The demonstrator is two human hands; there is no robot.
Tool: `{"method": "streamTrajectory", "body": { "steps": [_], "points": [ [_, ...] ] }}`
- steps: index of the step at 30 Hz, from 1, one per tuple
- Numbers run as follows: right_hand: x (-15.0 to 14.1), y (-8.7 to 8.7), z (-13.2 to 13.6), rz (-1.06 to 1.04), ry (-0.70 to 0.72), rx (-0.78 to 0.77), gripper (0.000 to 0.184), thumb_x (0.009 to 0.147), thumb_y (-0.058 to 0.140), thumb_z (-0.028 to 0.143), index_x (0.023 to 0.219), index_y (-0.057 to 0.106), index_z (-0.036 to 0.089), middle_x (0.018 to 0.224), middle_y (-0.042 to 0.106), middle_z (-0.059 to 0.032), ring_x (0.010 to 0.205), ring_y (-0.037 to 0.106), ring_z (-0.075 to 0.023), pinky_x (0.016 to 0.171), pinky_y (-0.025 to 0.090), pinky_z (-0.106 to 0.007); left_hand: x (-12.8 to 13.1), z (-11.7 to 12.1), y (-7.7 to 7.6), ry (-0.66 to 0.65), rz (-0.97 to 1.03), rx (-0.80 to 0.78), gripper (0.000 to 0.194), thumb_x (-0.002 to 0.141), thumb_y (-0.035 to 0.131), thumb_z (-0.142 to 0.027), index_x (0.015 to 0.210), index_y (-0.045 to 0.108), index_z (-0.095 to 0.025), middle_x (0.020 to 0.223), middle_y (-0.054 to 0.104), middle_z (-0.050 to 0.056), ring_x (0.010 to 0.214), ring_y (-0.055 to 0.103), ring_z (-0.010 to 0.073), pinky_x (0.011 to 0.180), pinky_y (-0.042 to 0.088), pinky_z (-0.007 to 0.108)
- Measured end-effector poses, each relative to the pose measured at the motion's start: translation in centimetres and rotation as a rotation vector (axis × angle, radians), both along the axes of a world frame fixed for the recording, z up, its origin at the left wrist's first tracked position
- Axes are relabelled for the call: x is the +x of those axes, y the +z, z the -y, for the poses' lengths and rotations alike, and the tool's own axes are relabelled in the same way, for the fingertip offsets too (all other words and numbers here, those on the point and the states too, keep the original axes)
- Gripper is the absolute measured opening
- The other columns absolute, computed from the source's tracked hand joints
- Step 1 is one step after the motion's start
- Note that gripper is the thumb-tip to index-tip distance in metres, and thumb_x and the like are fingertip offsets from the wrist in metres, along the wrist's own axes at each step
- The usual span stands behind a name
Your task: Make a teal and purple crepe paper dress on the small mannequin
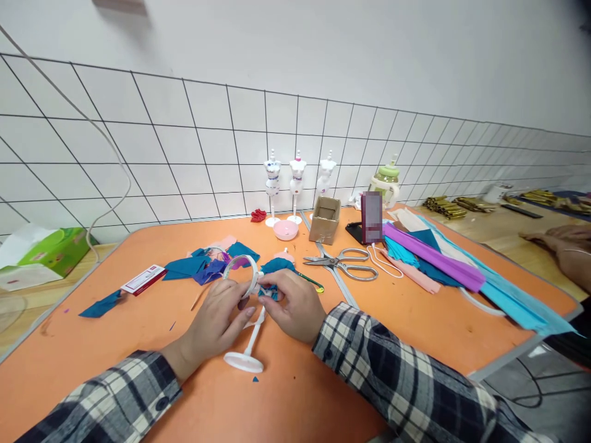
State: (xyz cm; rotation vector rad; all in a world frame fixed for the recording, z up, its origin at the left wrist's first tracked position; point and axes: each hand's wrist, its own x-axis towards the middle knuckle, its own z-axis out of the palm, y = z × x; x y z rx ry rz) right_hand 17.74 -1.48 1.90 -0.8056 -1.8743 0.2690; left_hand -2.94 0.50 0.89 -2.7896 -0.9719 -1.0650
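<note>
Over the orange table, a small white mannequin (253, 339) on a stand leans with its round base towards me. Teal cloth (268, 293) is on its upper part, mostly hidden by my fingers. My left hand (220, 315) is closed around the mannequin's body. At its fingertips is a thin white ring (244, 266), which looks like a tape roll; how it is held is partly hidden. My right hand (292, 301) pinches at the teal cloth from the right, thumb and fingers close together.
Scissors (341, 263) lie beyond my right hand, near a cardboard box (325, 220) and a propped phone (372, 216). Several teal fabric scraps (187, 267) lie at left. Long folded fabrics (434, 255) cover the right side. Another person's hand (561, 243) rests far right.
</note>
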Motion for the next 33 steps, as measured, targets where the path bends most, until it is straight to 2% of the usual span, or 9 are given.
{"method": "streamTrajectory", "body": {
  "steps": [2, 5, 9, 13, 16, 20, 23, 28, 33],
  "points": [
    [-0.1, -0.2, -0.1, -0.015, 0.021, -0.027, 0.020, 0.089, 0.060, 0.019, 0.109, 0.062, 0.020, 0.097, 0.068, -0.0032, 0.075, 0.060, -0.0126, 0.074, 0.049, -0.025, 0.1, 0.0, 0.0, 0.000, 0.027, -0.036, 0.015, 0.094, 0.052, -0.025, 0.099, 0.063, -0.016, 0.072, 0.055, 0.001, 0.070, 0.050, 0.0187, 0.066, 0.038, 0.030],
    [-0.3, -0.4, 0.0, -0.050, 0.030, -0.068, 0.018, 0.088, 0.062, 0.019, 0.105, 0.062, 0.020, 0.094, 0.068, -0.0024, 0.072, 0.059, -0.0122, 0.073, 0.049, -0.025, 0.5, 0.4, 0.2, 0.019, 0.113, -0.115, 0.018, 0.096, 0.050, -0.025, 0.087, 0.064, -0.017, 0.071, 0.056, 0.001, 0.069, 0.051, 0.0172, 0.063, 0.039, 0.028],
    [-0.3, -0.4, 0.0, -0.062, 0.039, -0.079, 0.019, 0.085, 0.067, 0.022, 0.104, 0.062, 0.020, 0.092, 0.067, -0.0020, 0.072, 0.059, -0.0124, 0.071, 0.049, -0.025, 1.2, 1.4, 0.7, 0.032, 0.188, -0.249, 0.022, 0.095, 0.052, -0.034, 0.084, 0.062, -0.018, 0.073, 0.057, 0.001, 0.069, 0.052, 0.0171, 0.062, 0.041, 0.028],
    [-0.2, -0.4, 0.0, -0.050, 0.039, -0.086, 0.021, 0.083, 0.069, 0.022, 0.103, 0.063, 0.020, 0.093, 0.068, -0.0024, 0.072, 0.058, -0.0126, 0.070, 0.048, -0.025, 1.6, 1.7, 0.8, -0.014, 0.165, -0.260, 0.030, 0.096, 0.047, -0.041, 0.082, 0.060, -0.018, 0.075, 0.059, 0.003, 0.071, 0.052, 0.0188, 0.065, 0.042, 0.031],
    [-0.2, -0.5, -0.1, -0.055, 0.043, -0.092, 0.019, 0.083, 0.069, 0.021, 0.101, 0.064, 0.020, 0.091, 0.068, -0.0019, 0.071, 0.058, -0.0128, 0.071, 0.048, -0.026, 1.5, 1.4, 0.8, -0.028, 0.157, -0.236, 0.031, 0.099, 0.040, -0.039, 0.087, 0.060, -0.019, 0.079, 0.061, 0.004, 0.076, 0.052, 0.0201, 0.071, 0.042, 0.033],
    [-0.1, -0.5, -0.2, -0.083, 0.059, -0.103, 0.017, 0.083, 0.067, 0.017, 0.100, 0.065, 0.020, 0.087, 0.069, -0.0009, 0.071, 0.058, -0.0125, 0.072, 0.049, -0.025, 1.4, 1.1, 0.8, -0.075, 0.139, -0.242, 0.017, 0.096, 0.049, -0.031, 0.100, 0.062, -0.020, 0.103, 0.063, 0.007, 0.099, 0.054, 0.0225, 0.089, 0.044, 0.036],
    [-0.1, -0.5, -0.2, -0.094, 0.057, -0.103, 0.011, 0.085, 0.066, 0.018, 0.096, 0.067, 0.020, 0.083, 0.069, -0.0006, 0.069, 0.058, -0.0122, 0.070, 0.049, -0.024, 1.3, 1.2, 0.8, -0.115, 0.157, -0.270, 0.015, 0.095, 0.053, -0.030, 0.100, 0.064, -0.021, 0.117, 0.060, 0.009, 0.114, 0.051, 0.0244, 0.099, 0.041, 0.038],
    [0.2, -0.6, -0.4, -0.104, 0.041, -0.141, 0.009, 0.087, 0.063, 0.018, 0.092, 0.070, 0.021, 0.079, 0.070, 0.0002, 0.069, 0.061, -0.0117, 0.070, 0.049, -0.023, 1.1, 1.2, 1.1, -0.215, 0.247, -0.491, 0.024, 0.097, 0.049, -0.036, 0.096, 0.066, -0.018, 0.098, 0.065, 0.008, 0.098, 0.059, 0.0221, 0.088, 0.049, 0.034],
    [0.3, -0.6, -0.4, -0.054, 0.082, -0.128, 0.015, 0.091, 0.059, 0.021, 0.099, 0.071, 0.021, 0.084, 0.073, -0.0015, 0.071, 0.063, -0.0124, 0.069, 0.051, -0.024, 1.3, 1.3, 0.8, -0.146, 0.305, -0.556, 0.029, 0.094, 0.054, -0.043, 0.096, 0.067, -0.018, 0.095, 0.066, 0.007, 0.094, 0.061, 0.0222, 0.087, 0.050, 0.035]
  ]
}}
